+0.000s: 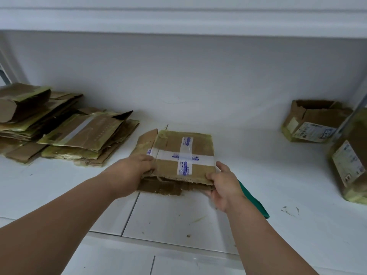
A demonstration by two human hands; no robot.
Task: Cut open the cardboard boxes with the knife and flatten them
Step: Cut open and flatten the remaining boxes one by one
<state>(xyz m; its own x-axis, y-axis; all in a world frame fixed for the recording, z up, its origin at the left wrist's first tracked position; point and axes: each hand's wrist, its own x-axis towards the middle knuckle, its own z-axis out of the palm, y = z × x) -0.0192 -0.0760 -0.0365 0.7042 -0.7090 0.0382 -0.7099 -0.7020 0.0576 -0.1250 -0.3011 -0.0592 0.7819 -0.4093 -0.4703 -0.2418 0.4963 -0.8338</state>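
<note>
**Flattened box held at both ends**

We hold a flattened cardboard box [178,157], crossed with white tape, on the white floor [178,215]. Our left hand [137,167] grips its left edge; our right hand [222,185] pinches the near right corner beside a green knife [256,201]. Flat cartons [59,128] are stacked far left; unopened boxes [313,122] wait right.

No text in this view can be read. You hold a flattened box [178,155] crossed by clear tape [185,155] bearing blue printed characters, too small and blurred to make out. On your right, the open box [313,122] carries a white shipping label [312,132] with blue print, and the nearer box [351,161] carries another white label [347,161]; both are illegible. The flattened pile [65,132] on your left shows faint, unreadable print.
</note>
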